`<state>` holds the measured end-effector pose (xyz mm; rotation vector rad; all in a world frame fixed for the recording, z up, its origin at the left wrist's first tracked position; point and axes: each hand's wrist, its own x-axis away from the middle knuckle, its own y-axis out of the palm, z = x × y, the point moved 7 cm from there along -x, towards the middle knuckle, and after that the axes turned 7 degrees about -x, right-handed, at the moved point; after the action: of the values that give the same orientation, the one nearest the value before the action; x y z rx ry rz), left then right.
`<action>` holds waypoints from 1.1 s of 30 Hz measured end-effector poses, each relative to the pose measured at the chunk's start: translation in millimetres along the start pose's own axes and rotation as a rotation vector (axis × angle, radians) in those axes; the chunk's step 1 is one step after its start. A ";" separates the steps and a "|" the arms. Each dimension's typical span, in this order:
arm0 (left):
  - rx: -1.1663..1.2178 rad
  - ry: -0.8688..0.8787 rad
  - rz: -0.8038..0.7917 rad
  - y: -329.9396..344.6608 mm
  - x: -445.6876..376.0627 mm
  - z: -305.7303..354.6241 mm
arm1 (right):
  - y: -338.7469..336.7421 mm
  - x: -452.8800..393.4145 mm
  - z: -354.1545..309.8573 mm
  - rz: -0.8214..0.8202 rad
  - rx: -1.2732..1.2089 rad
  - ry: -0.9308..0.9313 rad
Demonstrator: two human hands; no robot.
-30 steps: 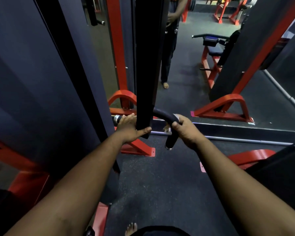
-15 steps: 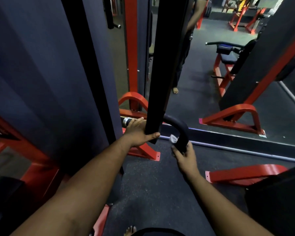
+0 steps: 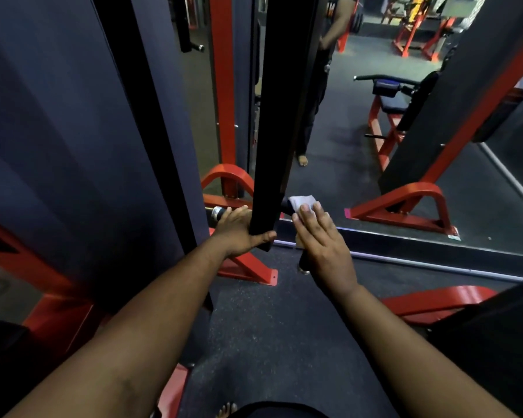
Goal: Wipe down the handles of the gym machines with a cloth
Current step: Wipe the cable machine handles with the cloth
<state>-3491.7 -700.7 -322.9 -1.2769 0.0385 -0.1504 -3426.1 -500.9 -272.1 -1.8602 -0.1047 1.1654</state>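
Observation:
A black padded handle bar runs across behind a black upright post (image 3: 280,116). Its left end with a chrome cap (image 3: 216,213) sticks out past my left hand (image 3: 239,230), which grips the bar beside the post, thumb against the post's foot. On the right the bar curves down to its lower tip (image 3: 304,263). A small pale cloth (image 3: 301,204) lies over the bend. My right hand (image 3: 322,239) presses it against the bar with straight fingers, covering most of the right grip.
Red machine feet (image 3: 248,267) and a red frame (image 3: 405,203) stand on the dark rubber floor (image 3: 269,342). A mirror ahead shows a bench (image 3: 390,98) and a standing person's leg (image 3: 308,122). A dark panel (image 3: 58,131) fills the left.
My right hand has moved up from the bar's lower tip to the bend and now lies flat over the cloth. My left hand keeps its grip.

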 end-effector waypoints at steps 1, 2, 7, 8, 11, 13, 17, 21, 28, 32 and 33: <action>-0.002 0.001 0.004 -0.9 0.3 0.8 | -2.9 3.8 -0.5 -0.022 0.045 -0.026; -0.005 0.002 0.002 -0.8 0.4 0.9 | -3.7 9.0 -0.1 -0.048 0.092 -0.063; -0.002 0.014 -0.014 -5.0 2.5 5.3 | 0.9 40.7 13.5 -0.211 0.235 -0.182; 0.003 0.018 -0.013 -5.2 2.6 5.5 | 2.4 42.7 15.9 -0.221 0.266 -0.190; 0.001 0.023 -0.037 -2.1 0.2 3.0 | 5.8 44.1 18.3 -0.229 0.285 -0.156; -0.015 0.028 -0.043 -0.4 -2.0 1.8 | 12.9 56.5 19.0 -0.260 0.309 -0.136; -0.015 0.031 -0.020 0.3 -4.2 1.8 | 32.2 88.7 20.8 -0.386 0.358 -0.118; -0.027 0.031 -0.022 0.8 -4.6 0.4 | 4.7 69.4 -3.2 -0.229 0.250 -0.088; -0.033 0.037 -0.023 0.0 -6.4 2.9 | 0.2 20.9 4.8 -0.241 0.326 -0.116; -0.004 0.052 -0.022 -2.0 -4.0 3.5 | 12.9 42.2 16.3 -0.241 0.321 -0.102; -0.001 0.052 -0.025 -1.3 -3.6 3.4 | 15.6 45.9 16.9 -0.250 0.320 -0.095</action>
<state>-3495.0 -697.4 -320.9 -1.2748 0.0669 -0.2049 -3419.3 -476.5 -316.7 -1.4658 -0.1874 1.0296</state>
